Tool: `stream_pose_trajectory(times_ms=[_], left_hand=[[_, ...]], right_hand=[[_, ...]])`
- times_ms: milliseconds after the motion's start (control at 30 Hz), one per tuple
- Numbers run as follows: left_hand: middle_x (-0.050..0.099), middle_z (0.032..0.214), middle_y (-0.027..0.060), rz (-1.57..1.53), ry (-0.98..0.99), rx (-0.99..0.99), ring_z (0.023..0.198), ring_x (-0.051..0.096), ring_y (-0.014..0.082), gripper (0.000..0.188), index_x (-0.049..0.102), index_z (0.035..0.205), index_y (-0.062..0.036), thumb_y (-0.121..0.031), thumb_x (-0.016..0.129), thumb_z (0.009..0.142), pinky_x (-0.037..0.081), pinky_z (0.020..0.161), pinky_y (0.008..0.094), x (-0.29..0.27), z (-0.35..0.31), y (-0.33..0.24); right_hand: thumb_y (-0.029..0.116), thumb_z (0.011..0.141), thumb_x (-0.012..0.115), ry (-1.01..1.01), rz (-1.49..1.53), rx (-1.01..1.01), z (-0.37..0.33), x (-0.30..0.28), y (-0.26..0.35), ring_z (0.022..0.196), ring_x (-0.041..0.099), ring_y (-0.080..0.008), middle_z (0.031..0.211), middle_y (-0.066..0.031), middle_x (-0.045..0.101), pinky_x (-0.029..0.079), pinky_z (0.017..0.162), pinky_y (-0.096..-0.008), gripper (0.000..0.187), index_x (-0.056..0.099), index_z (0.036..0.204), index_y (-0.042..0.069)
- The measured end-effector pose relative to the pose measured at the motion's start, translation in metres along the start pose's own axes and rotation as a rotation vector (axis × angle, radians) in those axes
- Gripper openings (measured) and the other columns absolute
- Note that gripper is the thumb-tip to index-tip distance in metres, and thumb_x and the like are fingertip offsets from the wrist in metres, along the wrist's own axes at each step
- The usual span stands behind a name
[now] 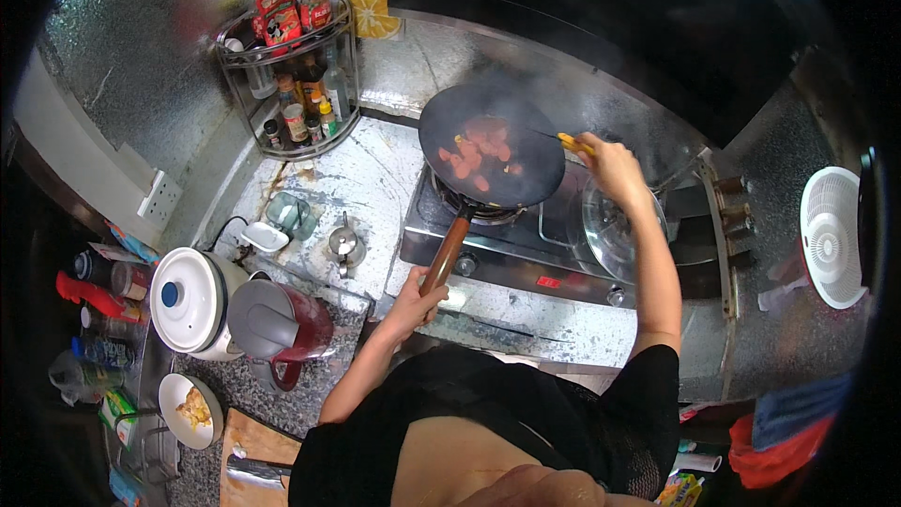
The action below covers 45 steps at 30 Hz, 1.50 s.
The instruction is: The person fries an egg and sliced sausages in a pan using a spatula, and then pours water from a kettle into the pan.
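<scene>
A black wok (526,178) stands tilted over the left burner of the gas stove, its brown handle (449,250) pointing toward me. My left hand (419,302) is wrapped round the end of that handle. Reddish-pink sliced pieces, perhaps sausage (481,145), lie in the wok with a few yellow bits. At the wok's right rim, my right hand (610,165) grips a yellow-handled cooking utensil (569,142); its dark far end is hard to make out against the wok. Haze hangs over the pan.
A glass lid (615,225) lies on the right of the stove (507,266). A two-tier rack (289,152) of sauce bottles stands back left. Nearer left are a kettle (282,319), a white cooker (192,296), a bowl of yellow food (174,390) and a knife (258,471) on a board (246,432).
</scene>
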State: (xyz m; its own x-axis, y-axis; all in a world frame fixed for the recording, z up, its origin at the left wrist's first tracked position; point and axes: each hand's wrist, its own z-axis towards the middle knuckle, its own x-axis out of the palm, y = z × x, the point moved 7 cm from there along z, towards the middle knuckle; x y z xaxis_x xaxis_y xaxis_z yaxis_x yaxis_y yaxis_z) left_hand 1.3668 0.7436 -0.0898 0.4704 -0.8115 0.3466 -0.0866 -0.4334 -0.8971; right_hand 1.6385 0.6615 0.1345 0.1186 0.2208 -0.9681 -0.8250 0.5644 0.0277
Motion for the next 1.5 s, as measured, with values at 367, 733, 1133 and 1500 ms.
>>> stream_pose_trajectory(times_ms=[367,733,1133,1500], left_hand=[[0.048,0.069,0.0016,-0.028,-0.004,0.016,0.042,0.038,0.0049,0.035,0.033,0.103,-0.0083,-0.016,0.059,0.081,0.028,0.036,0.0197,-0.004,0.001,0.005],[0.044,0.061,0.0001,-0.025,-0.010,0.017,0.043,0.039,0.0054,0.039,0.032,0.106,-0.0086,-0.020,0.060,0.081,0.027,0.035,0.0198,-0.004,0.000,0.006],[0.054,0.074,0.0045,-0.034,-0.011,0.015,0.042,0.040,0.0046,0.045,0.032,0.113,-0.0059,-0.020,0.060,0.081,0.029,0.036,0.0186,-0.001,0.001,0.005],[0.054,0.076,0.0058,-0.018,-0.003,0.020,0.044,0.041,0.0053,0.047,0.029,0.116,-0.0048,-0.018,0.059,0.081,0.030,0.037,0.0190,-0.004,0.000,0.005]], right_hand=[[-0.002,0.072,0.055,0.219,0.210,-0.095,-0.069,-0.042,0.024,0.086,0.058,-0.0340,0.109,-0.0173,0.053,0.048,0.071,-0.0398,0.041,0.052,0.110,0.014],[-0.005,0.061,0.058,0.453,0.338,-0.683,-0.046,0.021,0.103,0.083,0.057,-0.0309,0.093,-0.0116,0.055,0.047,0.069,-0.0380,0.023,0.052,0.081,0.003],[0.020,0.082,0.057,0.268,0.520,-0.102,0.057,0.002,0.028,0.067,0.059,-0.0135,0.078,-0.0068,0.061,0.046,0.049,-0.0231,0.016,0.048,0.079,0.007],[0.011,0.083,0.052,0.249,0.889,0.281,0.062,-0.044,-0.046,0.044,0.048,-0.0010,0.079,-0.0102,0.062,0.040,0.037,-0.0118,0.008,0.052,0.078,0.005]])
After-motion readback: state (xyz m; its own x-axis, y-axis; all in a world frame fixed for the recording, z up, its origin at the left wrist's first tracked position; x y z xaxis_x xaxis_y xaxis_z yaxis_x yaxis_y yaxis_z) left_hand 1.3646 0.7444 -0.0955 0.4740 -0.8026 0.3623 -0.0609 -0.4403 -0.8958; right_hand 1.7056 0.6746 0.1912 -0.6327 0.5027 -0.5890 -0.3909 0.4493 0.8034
